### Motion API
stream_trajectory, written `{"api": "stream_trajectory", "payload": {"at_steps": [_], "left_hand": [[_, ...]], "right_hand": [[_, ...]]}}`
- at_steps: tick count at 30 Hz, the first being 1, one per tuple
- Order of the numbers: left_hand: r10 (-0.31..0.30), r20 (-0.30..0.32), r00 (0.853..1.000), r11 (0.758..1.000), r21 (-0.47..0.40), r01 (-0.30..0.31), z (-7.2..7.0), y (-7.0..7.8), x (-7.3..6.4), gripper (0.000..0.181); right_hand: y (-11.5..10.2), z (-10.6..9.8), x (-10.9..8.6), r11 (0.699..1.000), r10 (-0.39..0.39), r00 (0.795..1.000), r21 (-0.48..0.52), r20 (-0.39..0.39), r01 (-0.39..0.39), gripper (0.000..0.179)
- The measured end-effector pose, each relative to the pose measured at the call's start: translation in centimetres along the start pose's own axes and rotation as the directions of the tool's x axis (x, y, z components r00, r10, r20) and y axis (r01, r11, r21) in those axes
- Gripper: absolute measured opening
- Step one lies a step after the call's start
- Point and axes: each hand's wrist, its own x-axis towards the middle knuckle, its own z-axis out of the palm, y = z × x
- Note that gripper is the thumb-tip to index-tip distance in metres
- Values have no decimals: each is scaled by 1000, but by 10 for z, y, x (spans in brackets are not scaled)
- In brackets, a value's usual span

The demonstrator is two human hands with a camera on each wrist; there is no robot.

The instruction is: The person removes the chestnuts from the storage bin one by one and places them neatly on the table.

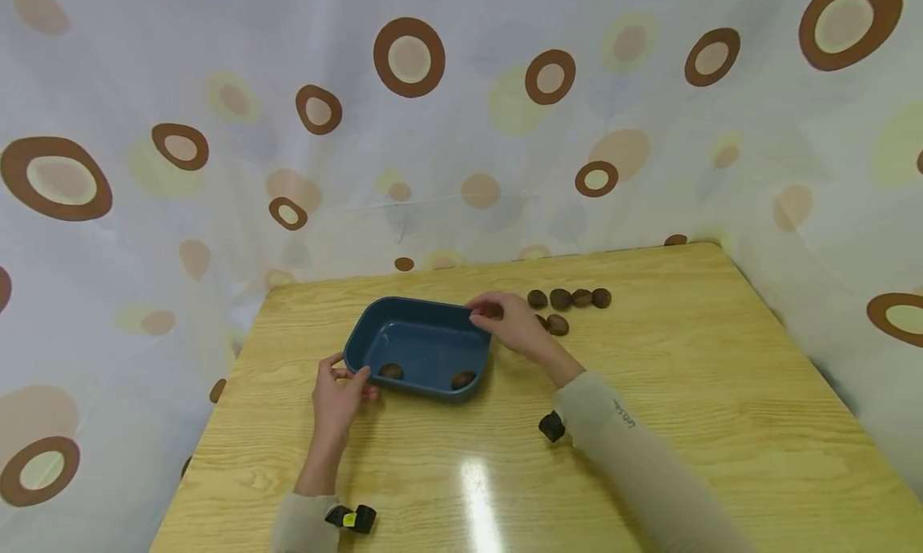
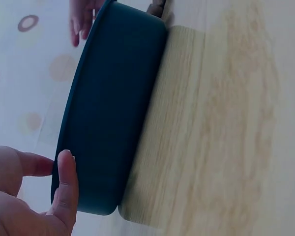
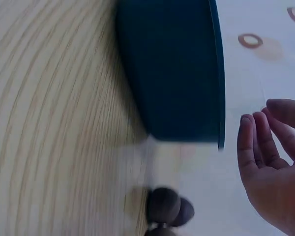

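A dark blue rectangular tub point(image 1: 425, 337) stands on the table. Inside it, along the near side, lie two brown nut-like pieces, one to the left point(image 1: 391, 371) and another to the right point(image 1: 463, 379). My left hand point(image 1: 337, 397) pinches the tub's rim at its near left corner, thumb on one side and fingers on the other. Over the far right corner is my right hand point(image 1: 513, 324), fingers loosely bent. The right wrist view shows a small gap between these fingers point(image 3: 246, 142) and the rim, and no piece in them.
More dark brown pieces lie on the table point(image 1: 685, 361) right of the tub, several in a back row point(image 1: 561, 299) and two in front point(image 1: 558, 324), one partly behind my right hand. A patterned white curtain point(image 1: 447, 152) surrounds the table's far and side edges.
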Motion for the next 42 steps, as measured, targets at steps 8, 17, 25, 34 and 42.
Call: {"api": "stream_trajectory", "payload": {"at_steps": [8,17,25,34,42], "left_hand": [[22,28,999,1000,-19,-22,2,2,9,59],[22,98,995,1000,-1,-22,4,7,23,57],[29,165,986,999,-27,-25,14,2,15,57],[38,197,980,999,-15,-36,18,3,11,58],[47,202,978,999,-29,-42,20,2,10,59]], "right_hand": [[-23,40,11,1000,17,991,-16,130,-15,28],[-27,77,18,996,52,982,65,182,-65,31],[-23,106,16,969,174,967,145,185,-202,42],[-18,121,19,979,187,955,35,229,-200,42],[-16,122,19,972,216,939,36,266,-233,29]]}}
